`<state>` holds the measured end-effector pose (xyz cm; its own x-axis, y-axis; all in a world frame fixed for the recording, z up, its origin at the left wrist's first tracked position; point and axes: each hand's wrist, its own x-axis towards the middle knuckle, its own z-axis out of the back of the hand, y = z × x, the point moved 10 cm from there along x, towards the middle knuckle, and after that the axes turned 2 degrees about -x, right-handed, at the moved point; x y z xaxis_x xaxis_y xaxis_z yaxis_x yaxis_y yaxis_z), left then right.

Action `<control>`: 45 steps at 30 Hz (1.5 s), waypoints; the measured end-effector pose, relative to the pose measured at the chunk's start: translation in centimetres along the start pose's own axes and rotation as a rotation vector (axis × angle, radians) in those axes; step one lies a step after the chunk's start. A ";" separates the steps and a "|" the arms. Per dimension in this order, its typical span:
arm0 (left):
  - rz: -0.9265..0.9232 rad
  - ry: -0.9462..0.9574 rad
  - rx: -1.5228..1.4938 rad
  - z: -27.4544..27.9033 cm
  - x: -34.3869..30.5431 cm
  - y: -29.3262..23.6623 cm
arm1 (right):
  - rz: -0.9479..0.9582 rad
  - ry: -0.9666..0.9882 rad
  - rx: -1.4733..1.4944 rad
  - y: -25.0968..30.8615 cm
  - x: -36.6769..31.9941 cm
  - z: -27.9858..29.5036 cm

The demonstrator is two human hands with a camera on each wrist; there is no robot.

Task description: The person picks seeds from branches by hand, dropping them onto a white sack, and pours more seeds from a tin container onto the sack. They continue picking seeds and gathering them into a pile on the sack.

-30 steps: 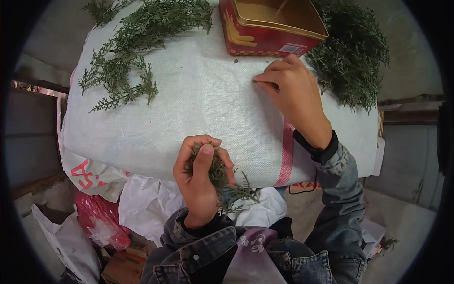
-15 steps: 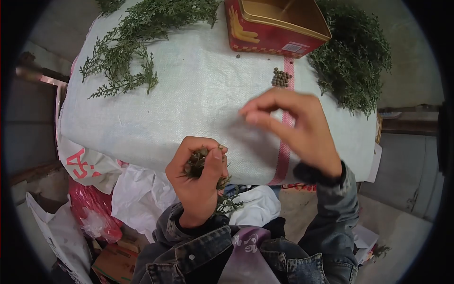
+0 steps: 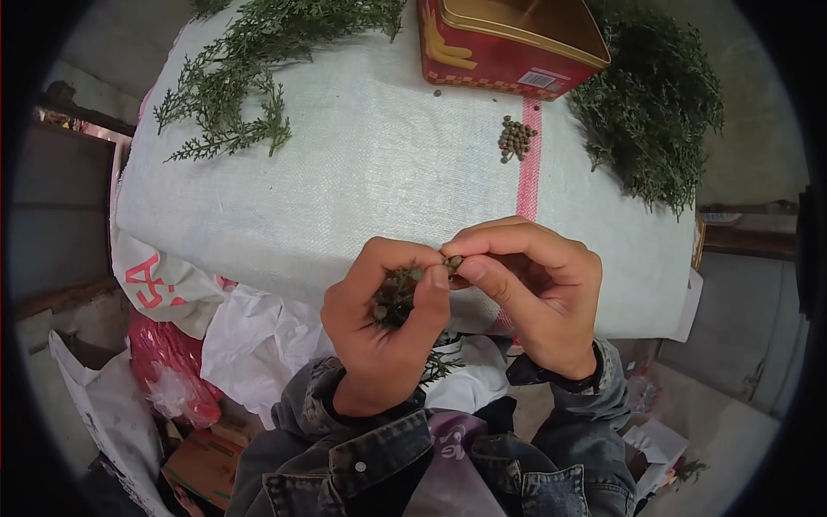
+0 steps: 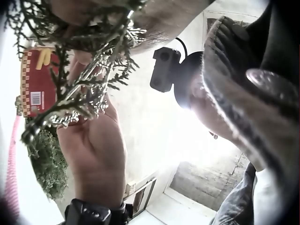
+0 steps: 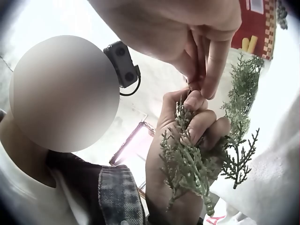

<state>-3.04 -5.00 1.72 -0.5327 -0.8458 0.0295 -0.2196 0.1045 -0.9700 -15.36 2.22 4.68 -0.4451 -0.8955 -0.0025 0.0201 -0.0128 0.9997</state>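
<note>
My left hand [image 3: 383, 340] grips a green cypress sprig [image 5: 190, 161] with small scaly leaves, its fingers curled round the stem. Leafy ends stick out below the palm. At the tip of the left thumb is a small round greenish-brown seed [image 3: 452, 262]. Thumb and forefinger of my right hand [image 3: 556, 314] pinch it from the other side, so the fingertips of both hands meet. Farther up the white woven sack [image 3: 362, 164] lies a small pile of brown round seeds [image 3: 517, 140], partly over its pink stripe.
A red and gold tin [image 3: 508, 67], its top open, stands at the far side of the sack. Cypress branches [image 3: 224, 103] lie at the far left, and a denser heap [image 3: 646, 121] at the right. Plastic bags [image 3: 177, 379] and a cardboard box [image 3: 202, 461] sit low at the left.
My right hand has come back from the seed pile, near the tin, to the left fingertips and now pinches a seed there. The left hand keeps its grip on the sprig.
</note>
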 end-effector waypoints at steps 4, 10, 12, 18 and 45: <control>0.069 -0.011 0.015 -0.1 -0.1 0.5 | 0.058 -0.033 -0.114 0.6 -0.2 0.3; 0.109 0.071 0.094 -1.2 0.3 -0.1 | 0.263 -0.133 -0.327 1.7 -0.6 1.1; 0.118 0.098 0.083 -1.6 0.5 0.1 | 0.269 -0.128 -0.343 1.8 -0.7 1.3; 0.185 0.183 -0.089 -3.1 0.5 1.2 | 0.327 -0.206 -0.426 2.2 -1.4 1.6; 0.193 0.237 -0.211 -3.0 0.6 2.5 | 0.204 -0.237 -0.187 -0.3 -2.4 1.5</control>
<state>-6.36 -3.68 -0.01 -0.7499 -0.6578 -0.0699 -0.2471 0.3766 -0.8928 -15.69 5.04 4.38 -0.6101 -0.7601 0.2237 0.2832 0.0545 0.9575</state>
